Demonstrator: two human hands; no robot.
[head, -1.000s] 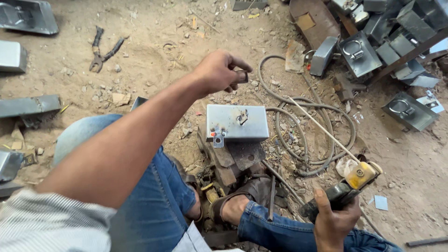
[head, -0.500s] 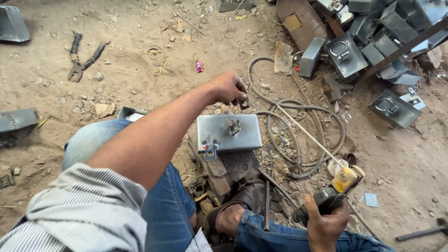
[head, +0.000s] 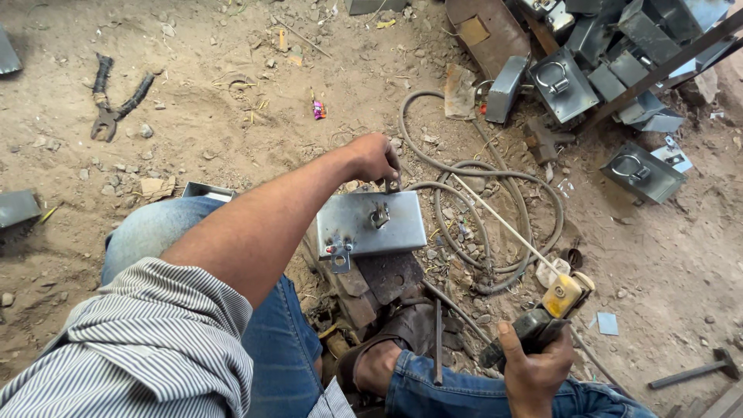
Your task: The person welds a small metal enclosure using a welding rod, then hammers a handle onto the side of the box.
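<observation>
Right hand [head: 534, 371]: down at 5 o'clock, fist wrapped tight around the dark grip of a welding electrode holder [head: 546, 313] with a yellow head.
Electrode: thin pale welding rod [head: 503, 224] sticks out of the holder and runs up toward 11 o'clock, tip ending over the hose loops.
Foot: sandalled foot [head: 391, 352] at 6 o'clock, resting on rusty scrap plates [head: 371, 282] right under the box.
Knee: blue jeans [head: 155, 228] and a striped shirt sleeve [head: 139, 348] fill the 7 to 8 o'clock side.
Metal box: grey sheet-metal box [head: 371, 223], pretty much dead centre, lying flat on the scrap plates, small hasp tab on its near-left corner and a little latch bit on top.
Left hand [head: 375, 159]: arm comes across from 8 o'clock, fingers curled shut on a small metal piece [head: 392, 184] right at the far edge of the box. Can't tell if that piece is touching the box.
Hose: grey welding cable [head: 480, 174] coiled in loops just at 3 o'clock of the box.
Pliers: dark pincers [head: 116, 97] lying open in the dirt at 10 o'clock, well apart.
Far pile: stack of similar grey boxes with ring handles [head: 619, 62] at 1 to 2 o'clock.
Hammer [head: 696, 371]: at 4 o'clock by the frame edge.
</observation>
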